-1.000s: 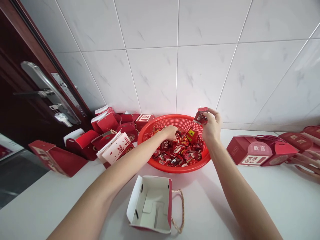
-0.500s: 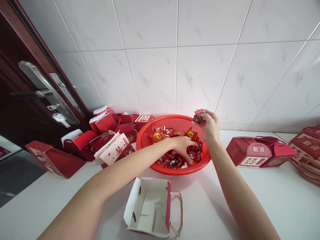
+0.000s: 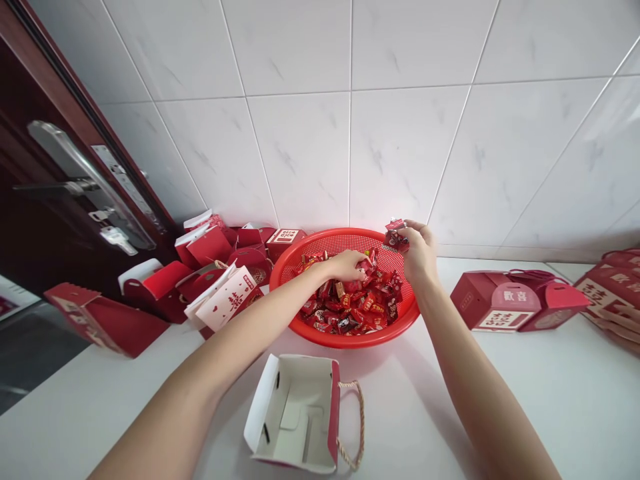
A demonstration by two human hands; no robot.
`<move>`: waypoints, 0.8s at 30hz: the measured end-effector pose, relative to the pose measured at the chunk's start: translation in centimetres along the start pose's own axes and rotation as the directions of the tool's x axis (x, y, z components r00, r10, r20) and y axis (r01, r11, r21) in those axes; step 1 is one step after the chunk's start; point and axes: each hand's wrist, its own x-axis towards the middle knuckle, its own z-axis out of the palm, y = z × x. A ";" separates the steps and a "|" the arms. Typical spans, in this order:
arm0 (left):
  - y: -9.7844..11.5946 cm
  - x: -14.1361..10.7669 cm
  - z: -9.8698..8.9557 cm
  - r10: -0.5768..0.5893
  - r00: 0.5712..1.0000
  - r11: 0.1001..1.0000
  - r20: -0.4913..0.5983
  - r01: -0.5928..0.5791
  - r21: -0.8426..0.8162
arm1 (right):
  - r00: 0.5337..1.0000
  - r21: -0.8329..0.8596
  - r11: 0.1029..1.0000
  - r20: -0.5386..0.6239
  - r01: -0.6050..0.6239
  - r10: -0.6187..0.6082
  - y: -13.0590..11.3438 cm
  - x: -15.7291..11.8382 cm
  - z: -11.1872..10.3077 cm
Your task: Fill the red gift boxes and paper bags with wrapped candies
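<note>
A red plastic basket (image 3: 345, 340) holds a heap of candies (image 3: 345, 310) in shiny, mostly red wrappers. Inside it, my left hand (image 3: 347, 265) is closed on a red-wrapped candy (image 3: 367, 267) above the heap. My right hand (image 3: 419, 250) is raised over the basket's right rim, its fingers pinching several wrapped candies (image 3: 397, 235). Nearer to me lies an open gift box (image 3: 305, 413), white inside and red outside, with a twisted rope handle (image 3: 361, 427) on its right side.
Several red gift boxes (image 3: 205, 247) and a white one (image 3: 225, 297) crowd the left. On the right stand more red boxes (image 3: 495, 300), with another group (image 3: 615, 293) at the edge. A tiled wall (image 3: 300, 147) rises behind; a dark door (image 3: 55, 173) with keys is left.
My left hand has drawn left and up within the basket, its spread fingers now closed round a candy. My right hand holds its candies almost still.
</note>
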 end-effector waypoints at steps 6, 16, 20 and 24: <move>-0.3 0.4 -1.3 -0.038 0.999 0.976 -0.029 0.031 -0.215 | 1.000 -0.002 1.000 0.009 0.001 -0.001 -0.1 0.0 0.0; -2.5 -4.0 -1.0 0.000 0.995 0.992 -0.099 -0.013 -0.128 | 1.000 0.001 1.000 0.020 -0.006 0.006 -0.1 0.0 0.0; -1.6 -1.5 -1.1 0.007 1.000 0.986 -0.004 -0.008 -0.169 | 1.000 -0.014 1.000 0.022 0.011 -0.010 0.0 0.1 -0.1; -1.0 0.4 -1.0 0.020 0.999 0.978 0.051 -0.009 -0.208 | 1.000 -0.023 1.000 0.008 0.000 0.000 -0.3 -0.1 0.1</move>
